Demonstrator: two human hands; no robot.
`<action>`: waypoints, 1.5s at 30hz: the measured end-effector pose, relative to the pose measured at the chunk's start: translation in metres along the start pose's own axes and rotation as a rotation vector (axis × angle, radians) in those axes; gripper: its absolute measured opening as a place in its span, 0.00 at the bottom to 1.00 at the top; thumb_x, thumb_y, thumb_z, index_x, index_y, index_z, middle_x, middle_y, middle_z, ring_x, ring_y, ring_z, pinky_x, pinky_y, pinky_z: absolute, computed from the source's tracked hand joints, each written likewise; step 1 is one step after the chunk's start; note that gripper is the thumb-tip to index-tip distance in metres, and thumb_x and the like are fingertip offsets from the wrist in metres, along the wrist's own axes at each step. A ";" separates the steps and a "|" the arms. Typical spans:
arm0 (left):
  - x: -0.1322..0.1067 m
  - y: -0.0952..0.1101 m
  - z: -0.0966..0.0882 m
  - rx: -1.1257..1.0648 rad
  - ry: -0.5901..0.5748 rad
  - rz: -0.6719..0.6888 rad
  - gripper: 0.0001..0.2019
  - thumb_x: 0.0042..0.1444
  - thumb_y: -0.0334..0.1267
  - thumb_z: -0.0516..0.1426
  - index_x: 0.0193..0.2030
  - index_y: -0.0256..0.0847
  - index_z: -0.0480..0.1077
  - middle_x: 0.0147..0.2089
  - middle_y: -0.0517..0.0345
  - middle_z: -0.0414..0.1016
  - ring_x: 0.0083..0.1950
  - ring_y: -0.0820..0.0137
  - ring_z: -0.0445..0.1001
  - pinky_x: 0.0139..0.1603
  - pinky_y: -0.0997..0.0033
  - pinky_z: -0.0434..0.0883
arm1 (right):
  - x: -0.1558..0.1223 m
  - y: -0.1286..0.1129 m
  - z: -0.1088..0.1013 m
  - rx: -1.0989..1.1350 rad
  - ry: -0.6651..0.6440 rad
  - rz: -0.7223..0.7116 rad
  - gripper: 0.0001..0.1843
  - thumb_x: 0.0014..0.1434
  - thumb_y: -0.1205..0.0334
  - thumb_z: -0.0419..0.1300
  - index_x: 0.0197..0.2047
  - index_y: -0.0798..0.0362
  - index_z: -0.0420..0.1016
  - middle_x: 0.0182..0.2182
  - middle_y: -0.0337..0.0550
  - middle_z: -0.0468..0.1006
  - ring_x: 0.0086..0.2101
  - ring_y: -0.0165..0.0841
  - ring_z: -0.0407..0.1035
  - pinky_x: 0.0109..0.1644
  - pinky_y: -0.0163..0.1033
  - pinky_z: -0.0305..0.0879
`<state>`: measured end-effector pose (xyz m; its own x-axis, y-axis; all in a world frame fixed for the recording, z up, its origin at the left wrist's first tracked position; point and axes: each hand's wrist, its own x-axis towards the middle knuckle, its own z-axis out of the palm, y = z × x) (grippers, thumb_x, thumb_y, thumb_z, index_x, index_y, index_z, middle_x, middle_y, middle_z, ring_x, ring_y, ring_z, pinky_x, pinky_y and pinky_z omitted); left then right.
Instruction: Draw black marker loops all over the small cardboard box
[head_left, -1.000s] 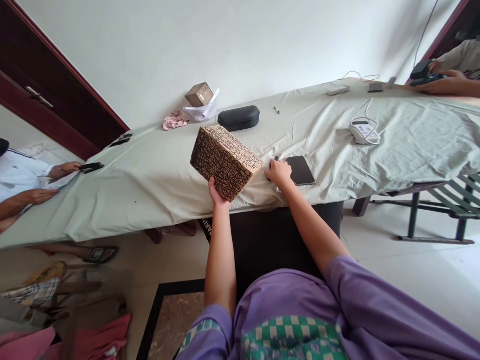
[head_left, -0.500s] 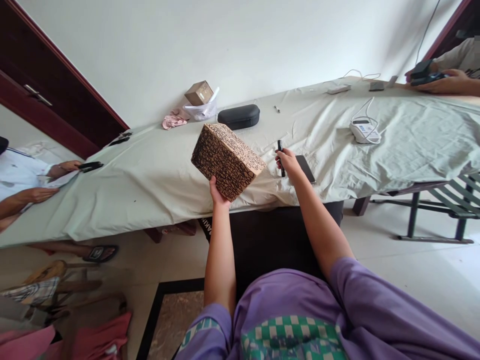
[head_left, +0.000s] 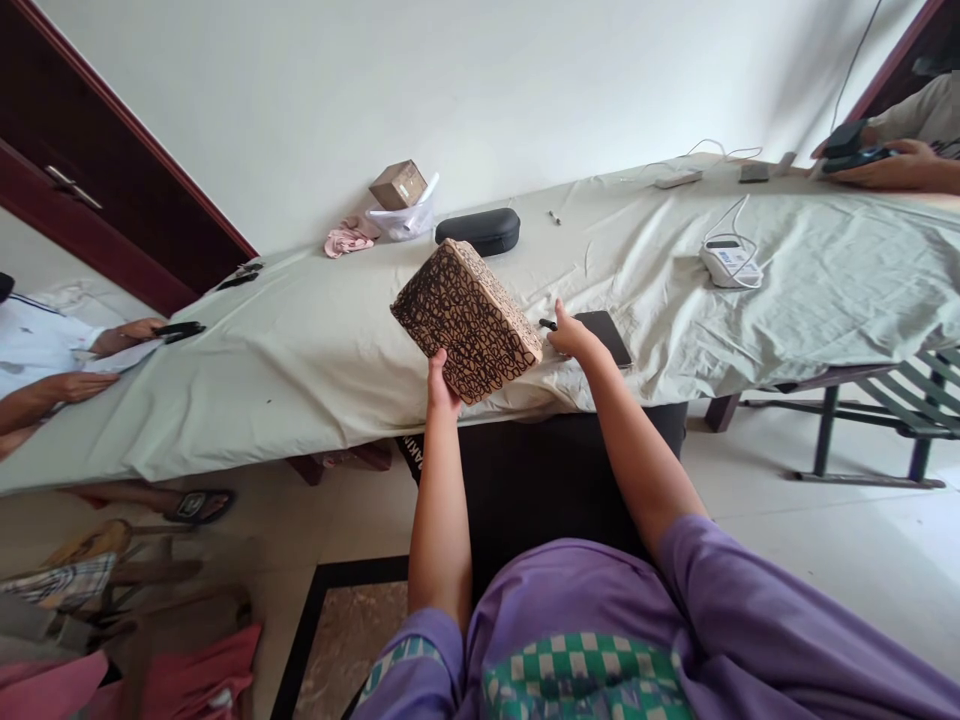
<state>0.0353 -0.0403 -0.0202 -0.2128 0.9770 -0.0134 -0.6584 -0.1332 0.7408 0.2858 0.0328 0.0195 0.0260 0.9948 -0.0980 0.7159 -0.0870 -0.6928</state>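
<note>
Box between hands, left gripping

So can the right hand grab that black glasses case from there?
Probably, with a stretch: the right hand already holds a pen, and the glasses case lies farther back, beyond the box.

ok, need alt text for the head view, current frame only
A person's left hand holds up a tilted brown box with black lettering over a cloth-covered table, while the right hand grips a black pen beside a dark phone. Other people's hands rest at both table ends.
</note>
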 end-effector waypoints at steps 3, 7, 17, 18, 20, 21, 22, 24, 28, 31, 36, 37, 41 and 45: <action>0.001 0.001 0.003 0.033 0.014 0.091 0.38 0.41 0.53 0.72 0.60 0.44 0.74 0.62 0.48 0.81 0.70 0.53 0.74 0.70 0.55 0.72 | -0.010 -0.007 -0.011 0.034 -0.116 -0.015 0.58 0.59 0.75 0.59 0.84 0.46 0.34 0.42 0.54 0.86 0.26 0.38 0.76 0.31 0.41 0.74; 0.001 0.003 0.006 0.134 -0.054 0.200 0.40 0.41 0.53 0.73 0.63 0.48 0.72 0.65 0.51 0.79 0.70 0.54 0.73 0.70 0.56 0.72 | -0.022 -0.014 -0.031 0.185 -0.191 -0.002 0.45 0.63 0.74 0.59 0.81 0.52 0.55 0.30 0.48 0.85 0.21 0.34 0.74 0.25 0.36 0.70; -0.006 0.004 0.014 0.221 -0.175 0.318 0.32 0.49 0.42 0.73 0.63 0.52 0.75 0.65 0.55 0.77 0.73 0.60 0.71 0.75 0.62 0.66 | -0.050 -0.025 -0.077 0.988 -0.102 -0.219 0.10 0.62 0.66 0.62 0.47 0.54 0.78 0.38 0.47 0.86 0.21 0.27 0.73 0.23 0.32 0.71; -0.007 0.005 0.016 0.213 -0.175 0.305 0.33 0.48 0.40 0.73 0.63 0.52 0.75 0.65 0.55 0.77 0.73 0.59 0.71 0.75 0.61 0.66 | -0.051 -0.026 -0.080 1.067 -0.113 -0.232 0.12 0.60 0.68 0.62 0.48 0.52 0.77 0.39 0.44 0.86 0.21 0.26 0.72 0.24 0.31 0.70; -0.010 0.007 0.021 0.196 -0.175 0.278 0.34 0.47 0.37 0.73 0.63 0.52 0.75 0.67 0.55 0.77 0.75 0.59 0.69 0.77 0.59 0.64 | -0.053 -0.027 -0.083 1.187 -0.110 -0.262 0.17 0.56 0.71 0.64 0.48 0.49 0.74 0.39 0.39 0.84 0.21 0.22 0.68 0.23 0.28 0.66; -0.011 0.008 0.023 0.191 -0.175 0.269 0.35 0.47 0.36 0.73 0.64 0.51 0.75 0.67 0.54 0.76 0.75 0.58 0.68 0.78 0.59 0.62 | -0.053 -0.028 -0.083 1.224 -0.095 -0.280 0.17 0.56 0.71 0.65 0.48 0.48 0.73 0.38 0.37 0.83 0.21 0.21 0.66 0.23 0.27 0.64; -0.012 0.008 0.025 0.186 -0.176 0.262 0.36 0.46 0.35 0.74 0.64 0.51 0.74 0.68 0.54 0.76 0.76 0.58 0.68 0.78 0.58 0.61 | -0.052 -0.028 -0.083 1.241 -0.074 -0.296 0.16 0.57 0.70 0.66 0.46 0.47 0.71 0.37 0.35 0.82 0.21 0.21 0.64 0.23 0.28 0.62; -0.014 0.010 0.027 0.189 -0.182 0.261 0.38 0.45 0.33 0.74 0.65 0.50 0.74 0.68 0.53 0.75 0.76 0.56 0.67 0.79 0.57 0.60 | -0.050 -0.028 -0.081 1.215 -0.041 -0.310 0.10 0.61 0.61 0.66 0.43 0.47 0.69 0.34 0.35 0.78 0.20 0.22 0.60 0.23 0.31 0.60; -0.016 0.010 0.029 0.235 -0.203 0.276 0.37 0.46 0.36 0.74 0.65 0.52 0.74 0.69 0.54 0.75 0.75 0.54 0.68 0.78 0.56 0.61 | -0.046 -0.032 -0.075 1.089 0.041 -0.317 0.17 0.68 0.41 0.60 0.39 0.46 0.67 0.25 0.32 0.67 0.19 0.25 0.53 0.23 0.36 0.56; -0.015 0.009 0.029 0.271 -0.203 0.288 0.37 0.45 0.38 0.75 0.65 0.51 0.75 0.67 0.53 0.76 0.75 0.53 0.68 0.77 0.57 0.62 | -0.053 -0.044 -0.069 1.036 0.158 -0.412 0.20 0.69 0.36 0.53 0.43 0.45 0.68 0.23 0.32 0.60 0.19 0.28 0.53 0.23 0.37 0.54; -0.014 0.008 0.031 0.288 -0.169 0.297 0.40 0.45 0.41 0.77 0.66 0.54 0.73 0.64 0.54 0.77 0.75 0.53 0.67 0.76 0.58 0.63 | -0.085 -0.074 -0.044 0.861 0.404 -0.735 0.13 0.66 0.47 0.56 0.48 0.43 0.68 0.23 0.33 0.60 0.22 0.32 0.55 0.29 0.40 0.57; -0.014 0.009 0.031 0.281 -0.164 0.272 0.41 0.44 0.41 0.77 0.67 0.55 0.73 0.64 0.54 0.77 0.75 0.53 0.68 0.76 0.57 0.63 | -0.090 -0.079 -0.037 0.790 0.434 -0.798 0.11 0.64 0.49 0.58 0.46 0.43 0.68 0.23 0.34 0.61 0.24 0.33 0.57 0.31 0.41 0.59; -0.015 0.016 0.030 0.249 -0.189 0.149 0.43 0.44 0.41 0.78 0.68 0.56 0.71 0.62 0.54 0.78 0.72 0.52 0.72 0.75 0.53 0.67 | -0.093 -0.093 -0.012 0.501 0.503 -0.962 0.07 0.60 0.52 0.59 0.36 0.44 0.68 0.28 0.38 0.67 0.32 0.38 0.65 0.45 0.48 0.67; -0.016 0.023 0.028 0.222 -0.199 0.092 0.43 0.44 0.35 0.77 0.68 0.54 0.72 0.58 0.53 0.79 0.72 0.51 0.71 0.76 0.54 0.65 | -0.079 -0.097 0.002 0.352 0.532 -1.061 0.07 0.62 0.55 0.55 0.34 0.46 0.68 0.28 0.38 0.69 0.34 0.37 0.67 0.58 0.53 0.64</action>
<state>0.0435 -0.0539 0.0163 -0.1042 0.9788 0.1761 -0.4643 -0.2045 0.8618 0.2126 -0.0371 0.0933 -0.1132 0.4718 0.8744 0.3316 0.8475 -0.4144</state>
